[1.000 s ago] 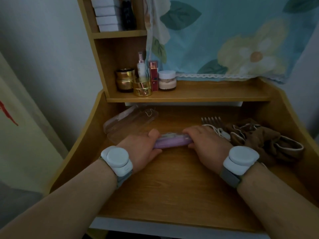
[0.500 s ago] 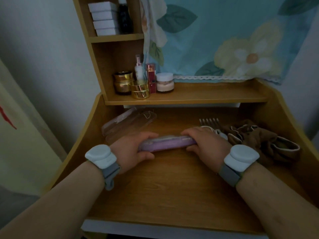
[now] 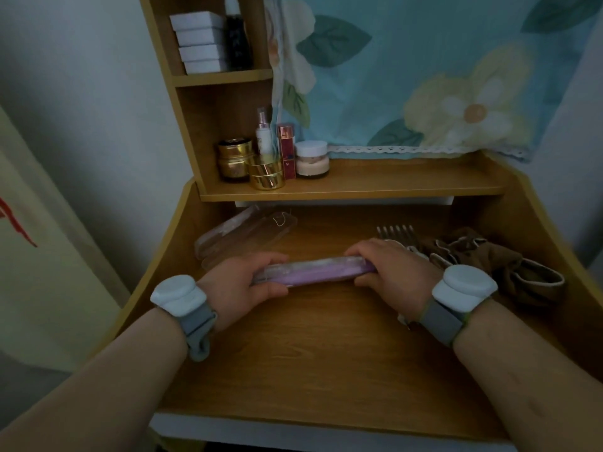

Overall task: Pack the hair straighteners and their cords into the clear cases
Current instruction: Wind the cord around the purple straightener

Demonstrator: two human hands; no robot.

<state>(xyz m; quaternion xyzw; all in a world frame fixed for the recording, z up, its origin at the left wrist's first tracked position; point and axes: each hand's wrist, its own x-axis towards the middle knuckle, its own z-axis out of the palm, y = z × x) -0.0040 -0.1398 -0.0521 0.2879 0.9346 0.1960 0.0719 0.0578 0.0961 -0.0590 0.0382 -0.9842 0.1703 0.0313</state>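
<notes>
A purple hair straightener lies inside a long clear case (image 3: pixel 313 272) in the middle of the wooden desk (image 3: pixel 326 353). My left hand (image 3: pixel 241 285) grips the case's left end, thumb in front and fingers over the top. My right hand (image 3: pixel 394 275) grips its right end the same way. A second clear case (image 3: pixel 244 238) lies behind my left hand at the back left of the desk, with a thin white cord loop near its far end. Whether anything else is in it I cannot tell.
Brown cloth with white trim (image 3: pixel 496 265) is heaped at the right, with a comb-like thing (image 3: pixel 396 231) and a white cord behind my right hand. Cosmetic jars and bottles (image 3: pixel 270 161) stand on the shelf above. Raised wooden sides border the desk on both sides.
My left hand slid left along the case, so more of the purple straightener shows between my hands. The case has tipped a little, its left end nearer me.
</notes>
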